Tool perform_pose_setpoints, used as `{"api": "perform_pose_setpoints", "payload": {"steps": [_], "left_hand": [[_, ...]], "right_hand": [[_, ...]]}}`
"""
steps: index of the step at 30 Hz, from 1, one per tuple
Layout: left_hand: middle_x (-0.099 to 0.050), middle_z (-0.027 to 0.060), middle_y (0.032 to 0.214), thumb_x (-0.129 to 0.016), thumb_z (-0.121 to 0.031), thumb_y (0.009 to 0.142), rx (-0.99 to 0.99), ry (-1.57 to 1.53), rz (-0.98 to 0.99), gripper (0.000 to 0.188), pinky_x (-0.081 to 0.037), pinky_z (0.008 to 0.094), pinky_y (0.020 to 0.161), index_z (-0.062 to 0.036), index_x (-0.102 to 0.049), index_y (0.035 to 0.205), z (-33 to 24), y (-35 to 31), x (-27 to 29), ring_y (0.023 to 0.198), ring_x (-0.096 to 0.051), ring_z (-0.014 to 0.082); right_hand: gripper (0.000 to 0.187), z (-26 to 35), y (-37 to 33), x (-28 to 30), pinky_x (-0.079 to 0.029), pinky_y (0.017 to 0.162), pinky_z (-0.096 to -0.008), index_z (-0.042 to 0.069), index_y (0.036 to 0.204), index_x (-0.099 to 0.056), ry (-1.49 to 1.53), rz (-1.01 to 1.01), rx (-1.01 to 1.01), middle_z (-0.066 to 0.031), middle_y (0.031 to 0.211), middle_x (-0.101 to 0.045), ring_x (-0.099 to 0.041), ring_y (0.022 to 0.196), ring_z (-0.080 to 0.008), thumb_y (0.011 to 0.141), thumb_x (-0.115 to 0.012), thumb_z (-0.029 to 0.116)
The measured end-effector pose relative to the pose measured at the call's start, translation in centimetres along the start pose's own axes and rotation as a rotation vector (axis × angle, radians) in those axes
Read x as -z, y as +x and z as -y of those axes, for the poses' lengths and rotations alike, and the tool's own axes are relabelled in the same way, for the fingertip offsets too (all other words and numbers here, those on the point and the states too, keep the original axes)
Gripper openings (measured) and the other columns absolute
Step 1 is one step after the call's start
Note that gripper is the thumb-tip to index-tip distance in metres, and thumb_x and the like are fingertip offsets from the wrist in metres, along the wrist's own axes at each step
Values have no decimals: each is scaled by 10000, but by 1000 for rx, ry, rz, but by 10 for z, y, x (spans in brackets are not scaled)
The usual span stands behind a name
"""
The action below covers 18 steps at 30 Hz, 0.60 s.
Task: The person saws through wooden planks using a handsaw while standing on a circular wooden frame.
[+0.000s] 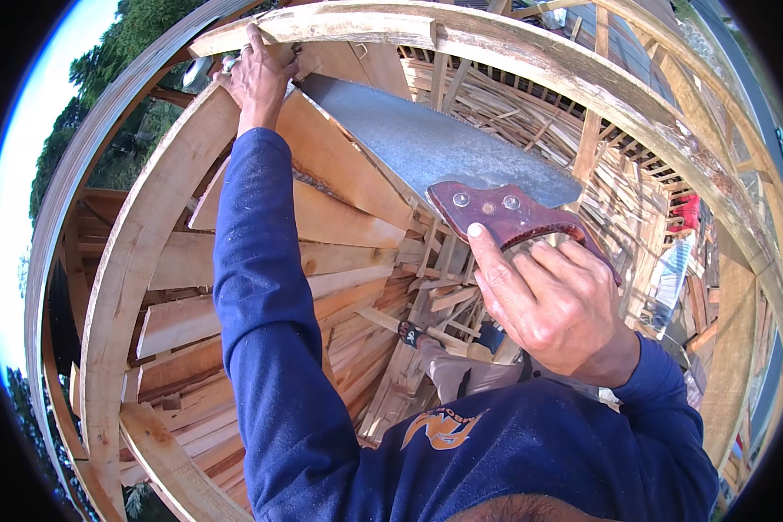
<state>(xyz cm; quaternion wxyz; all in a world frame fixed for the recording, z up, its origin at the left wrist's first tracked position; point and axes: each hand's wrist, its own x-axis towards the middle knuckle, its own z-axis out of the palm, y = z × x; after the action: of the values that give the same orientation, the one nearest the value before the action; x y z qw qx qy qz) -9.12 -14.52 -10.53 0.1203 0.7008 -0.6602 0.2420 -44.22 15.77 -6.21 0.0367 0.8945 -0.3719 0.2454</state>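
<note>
My right hand (552, 304) is closed around the dark red wooden handle (489, 205) of a handsaw, its index finger stretched along the side. The wide grey saw blade (426, 130) runs up and left, its narrow tip close to my left wrist. My left hand (259, 80) is at the upper left, fingers bent over a wooden beam (322, 31) near the place where it meets a second timber (161, 209). Part of its grip is hidden behind the hand. Whether the blade touches wood at the tip is hard to tell.
Several loose planks (357, 217) lean below the blade. A long beam (583, 74) curves across the top and right. Stacked offcuts and boards (513, 104) lie lower down, and my shoe (410, 332) rests among planks. Something red (685, 213) lies at the right.
</note>
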Motion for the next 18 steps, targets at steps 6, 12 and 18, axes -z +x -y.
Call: {"api": "perform_pose_setpoints", "payload": {"steps": [6, 12, 18], "left_hand": [[-660, 130, 1260, -808, -479, 747, -48, 112, -148, 1027, -290, 636, 990, -109, -273, 1541, 7, -4, -15, 1191, -569, 440], [-675, 132, 1229, -795, -481, 767, -39, 114, -127, 1026, -253, 638, 1016, -100, -255, 1551, 6, -3, -18, 1166, -601, 395], [-654, 138, 1257, -780, -475, 791, -39, 206, -92, 1052, -253, 659, 989, -80, -193, 1569, 7, -4, -25, 1170, -597, 364]], "right_hand": [[505, -2, -28, 38, -459, 591, -307, -19, 1221, -664, 17, 122, -80, -17, 669, -538, -562, 638, -165, 753, -711, 168], [331, -22, -64, 1, -493, 559, -349, -22, 1140, -693, 276, 33, -442, -118, 738, -673, -620, 575, -234, 820, -725, 57], [255, -39, -111, -38, -506, 532, -323, -19, 1088, -718, 509, 53, -814, -181, 846, -722, -663, 554, -239, 859, -708, 91]]}}
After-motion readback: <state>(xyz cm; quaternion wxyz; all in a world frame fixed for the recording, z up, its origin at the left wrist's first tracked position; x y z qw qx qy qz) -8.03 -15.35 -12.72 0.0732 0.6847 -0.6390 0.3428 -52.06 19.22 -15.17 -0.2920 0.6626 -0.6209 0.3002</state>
